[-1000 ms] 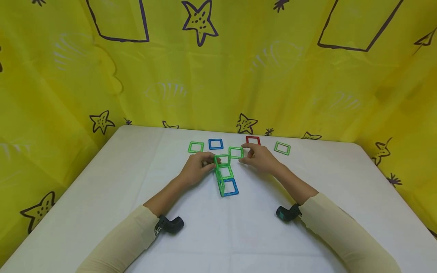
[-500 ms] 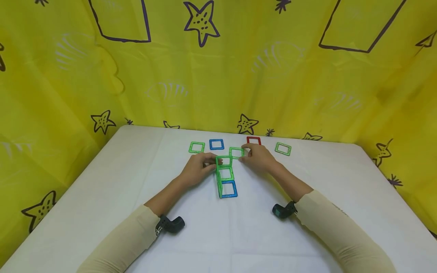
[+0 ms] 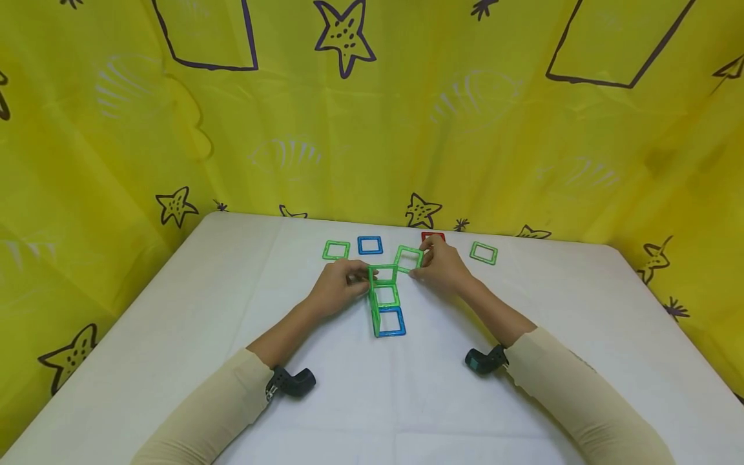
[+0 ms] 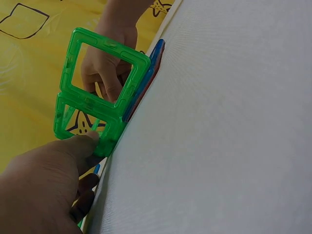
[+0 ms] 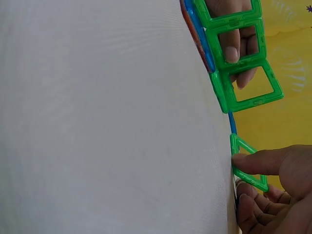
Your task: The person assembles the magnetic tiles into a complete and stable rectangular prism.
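In the head view, a small structure of square magnetic tiles stands mid-table. Green tiles form its upright left wall [image 3: 374,310] and back wall, with a green tile and a blue tile [image 3: 392,334] flat at its foot. My left hand [image 3: 338,285] holds the far left corner of this structure; the left wrist view shows the thumb [image 4: 87,140] pressed on a green tile there. Just right of the back wall, my right hand [image 3: 444,266] pinches a loose green tile [image 3: 411,248], which tilts up from the table. In the right wrist view, that tile [image 5: 249,180] sits between thumb and fingers.
Along the table's far side lie a green tile [image 3: 336,243], a blue tile [image 3: 370,237], a red tile [image 3: 433,234] partly behind my right hand, and another green tile [image 3: 484,245]. A yellow patterned cloth [image 3: 349,129] hangs behind the white table [image 3: 349,400].
The right hand has closed on the loose green tile and raised it from lying flat to a tilt. The structure has turned slightly, while my left hand stays at its corner.
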A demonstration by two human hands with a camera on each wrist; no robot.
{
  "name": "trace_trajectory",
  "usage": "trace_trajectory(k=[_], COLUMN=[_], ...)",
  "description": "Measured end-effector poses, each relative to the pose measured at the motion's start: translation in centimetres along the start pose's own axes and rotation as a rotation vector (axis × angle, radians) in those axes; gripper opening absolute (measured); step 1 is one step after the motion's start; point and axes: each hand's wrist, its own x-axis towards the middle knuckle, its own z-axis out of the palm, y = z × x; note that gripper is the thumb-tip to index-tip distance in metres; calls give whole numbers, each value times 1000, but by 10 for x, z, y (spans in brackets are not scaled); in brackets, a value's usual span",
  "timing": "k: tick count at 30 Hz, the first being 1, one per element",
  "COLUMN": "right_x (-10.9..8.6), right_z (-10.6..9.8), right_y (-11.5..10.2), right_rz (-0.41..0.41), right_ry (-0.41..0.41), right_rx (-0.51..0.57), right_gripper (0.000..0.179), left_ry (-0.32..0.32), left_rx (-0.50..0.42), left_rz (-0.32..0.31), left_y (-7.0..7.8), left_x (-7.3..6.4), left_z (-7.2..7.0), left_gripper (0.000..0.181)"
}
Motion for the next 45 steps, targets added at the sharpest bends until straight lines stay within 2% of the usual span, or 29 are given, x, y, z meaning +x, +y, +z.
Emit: trace_trajectory(k=[7, 11, 15, 21, 34, 45], right_x=[0, -2, -6, -12, -24, -39], right_z=[-1, -3, -6, -7, -10, -9], right_y=[4, 8, 11, 12, 10, 7], right_rz=[21, 2, -28, -28, -121, -151], right_ry=[34, 36, 21, -13, 30, 42], right_rx=[60, 74, 110, 170, 137, 101], right_gripper=[55, 38, 24, 23, 16, 11], left_ry=[7, 0, -6, -4, -3, -7], left_rx=[31, 26, 22, 23, 17, 13], left_rz=[8, 2, -2, -3, -6, -12], left_y=[-1, -1, -1, -1, -1, -1], left_x=[0, 0, 0, -1, -1, -1], left_z=[0, 0, -1, 0, -1, -1], left_gripper=[18, 18, 17, 17, 18, 18])
